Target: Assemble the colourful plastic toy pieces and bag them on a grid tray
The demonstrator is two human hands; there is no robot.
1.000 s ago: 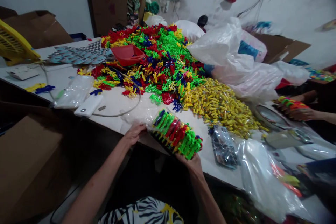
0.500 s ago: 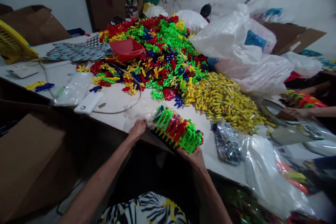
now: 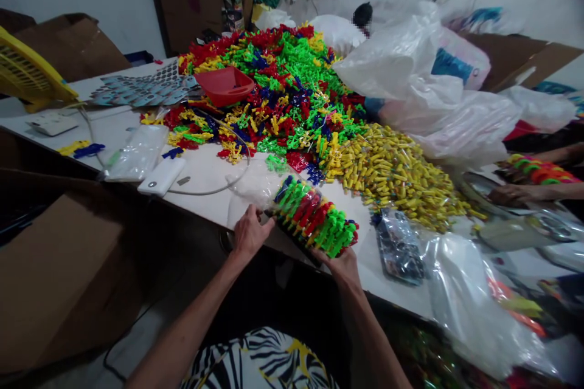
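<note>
A row of small plastic toy figures (image 3: pixel 314 216) in blue, green, red and yellow stands in a dark tray near the table's front edge. Clear plastic film (image 3: pixel 255 185) lies around its left end. My right hand (image 3: pixel 343 266) grips the row's right end from below, fingers partly hidden under it. At the left end, my left hand (image 3: pixel 250 234) has its fingers curled and its thumb towards the tray, closed on the film's edge; the fingertips are partly hidden.
Behind lies a big heap of loose toy figures (image 3: pixel 283 85) with a red scoop (image 3: pixel 225 86) on it. Yellow small pieces (image 3: pixel 392 176) are piled right of it. A wrapped pack (image 3: pixel 399 246), plastic bags (image 3: pixel 474 304) and a white power bank (image 3: pixel 162 177) lie around. A co-worker's hand (image 3: pixel 515 194) is at far right.
My left hand has shifted right and turned, its thumb now pointing at the tray's end. The view has shifted slightly; my right hand keeps its hold on the tray.
</note>
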